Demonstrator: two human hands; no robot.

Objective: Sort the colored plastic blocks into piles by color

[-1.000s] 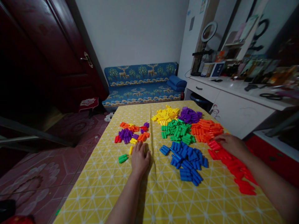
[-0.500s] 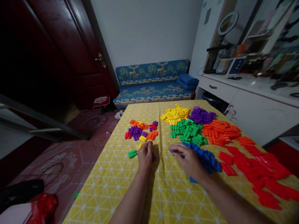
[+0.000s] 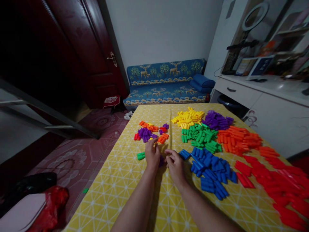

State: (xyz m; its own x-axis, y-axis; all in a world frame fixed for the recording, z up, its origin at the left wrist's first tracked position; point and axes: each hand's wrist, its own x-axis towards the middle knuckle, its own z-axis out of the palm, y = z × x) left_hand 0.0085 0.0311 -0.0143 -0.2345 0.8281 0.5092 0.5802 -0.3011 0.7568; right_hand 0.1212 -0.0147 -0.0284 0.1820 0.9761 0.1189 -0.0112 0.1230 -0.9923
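Several small plastic building pieces in bright colours lie on the yellow tablecloth. My left hand (image 3: 152, 156) is bent over the near edge of a small mixed cluster, fingers drawn together; what they hold, if anything, is hidden. Just beyond its fingertips are orange pieces (image 3: 163, 138) and purple pieces (image 3: 145, 134). A green piece (image 3: 141, 156) lies to the left of that hand. Close by on the right, my right hand (image 3: 175, 166) has loosely curled fingers apart, with nothing visible in them. Between the hands a purple piece (image 3: 161, 160) shows partly. Blue pieces (image 3: 209, 164) lie right of my right hand.
Sorted heaps of yellow (image 3: 187, 117), green (image 3: 200, 137), purple (image 3: 218, 120), orange (image 3: 238, 140) and red pieces (image 3: 277, 180) cover the table's right side. A blue patterned sofa (image 3: 164, 83) stands beyond; a white cabinet (image 3: 267, 106) is at right. One green piece (image 3: 85, 190) is on the floor.
My right hand has moved left, away from the blue pieces and close to my left hand. My left hand has reached slightly forward to the mixed cluster. The view has shifted a little left.
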